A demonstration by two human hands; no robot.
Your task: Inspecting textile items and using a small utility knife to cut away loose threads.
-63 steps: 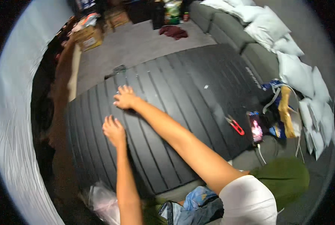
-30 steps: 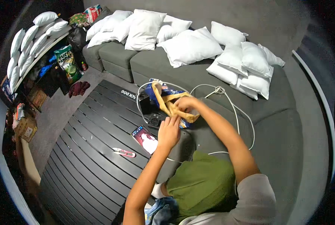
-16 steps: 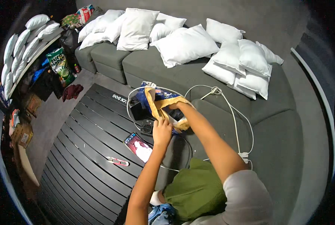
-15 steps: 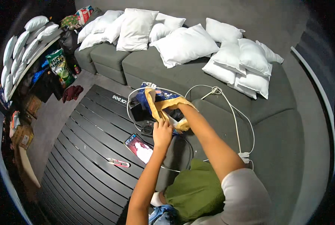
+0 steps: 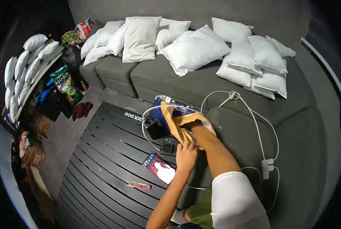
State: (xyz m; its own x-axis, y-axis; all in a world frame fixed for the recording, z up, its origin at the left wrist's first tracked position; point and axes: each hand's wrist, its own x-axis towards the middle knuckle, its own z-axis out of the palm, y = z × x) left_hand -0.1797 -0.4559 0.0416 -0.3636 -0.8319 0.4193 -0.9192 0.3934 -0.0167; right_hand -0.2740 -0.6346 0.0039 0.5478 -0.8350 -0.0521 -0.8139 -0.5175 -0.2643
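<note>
A blue bag with a yellow lining (image 5: 173, 122) leans at the table's edge beside the sofa, its mouth facing me. My left hand (image 5: 186, 155) is closed on the near rim of the bag. My right hand (image 5: 196, 129) reaches inside the bag up to about the wrist; its fingers are hidden there. Beside the bag, on the left, is a black boxy device (image 5: 155, 128) with a white cable looping around it. A small black unit with a round front (image 5: 168, 147) lies just left of my left hand. Nearer me a lit phone (image 5: 159, 168) rests on the table.
Red-handled thread snips (image 5: 140, 185) lie on the black slatted table (image 5: 101, 160). White pillows (image 5: 195, 47) line the grey sofa (image 5: 159, 78). A white power strip (image 5: 267, 169) with a knotted cord lies on the seat at right. A green snack bag (image 5: 66, 84) stands at far left.
The view has shifted, so the scene sits further right and lower. My right hand stays in the bag and my left hand stays on its rim.
</note>
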